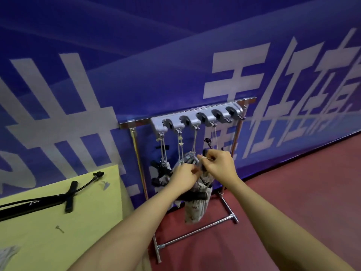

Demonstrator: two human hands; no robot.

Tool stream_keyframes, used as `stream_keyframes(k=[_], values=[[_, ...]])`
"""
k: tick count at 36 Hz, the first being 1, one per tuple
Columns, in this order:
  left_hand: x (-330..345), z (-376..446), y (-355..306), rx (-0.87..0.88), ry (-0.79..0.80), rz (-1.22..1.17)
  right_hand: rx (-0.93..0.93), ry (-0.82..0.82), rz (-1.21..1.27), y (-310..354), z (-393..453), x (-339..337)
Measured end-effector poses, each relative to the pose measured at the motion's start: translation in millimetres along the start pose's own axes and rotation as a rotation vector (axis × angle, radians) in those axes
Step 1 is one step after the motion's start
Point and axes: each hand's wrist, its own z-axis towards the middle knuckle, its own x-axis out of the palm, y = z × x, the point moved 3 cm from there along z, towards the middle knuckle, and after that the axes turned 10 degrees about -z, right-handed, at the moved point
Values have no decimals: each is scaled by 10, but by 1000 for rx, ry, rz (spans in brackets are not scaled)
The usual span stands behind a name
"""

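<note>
Blue wall banner [136, 85]: large white characters, cropped, unreadable. Black pump [35, 204] on yellow counter [58, 241], 8 o'clock: white lettering, blurred. Right grip [218, 165] pinches pale cord [214, 137] hung from grey hook rail [195, 120] at 12 o'clock. Left grip [184, 176] curled, close at its 9 o'clock; cannot tell what it holds. Patterned pouch [197, 210] hangs at 6 o'clock, below both grips.

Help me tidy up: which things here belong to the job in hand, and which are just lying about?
In hand: left hand, right hand, cord, patterned bag, hook rack.
Lying about: black pump, small pin, both on the yellow table.
</note>
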Motion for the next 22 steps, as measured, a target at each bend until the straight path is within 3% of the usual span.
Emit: stream_keyframes(k=[13,22], values=[[866,1000,-464,-148,-77,-129,-59,304,-7,-1266,713,-147],[1264,1592,-828,-196,-279,-289,-16,403,21,-1963,1308,-303]])
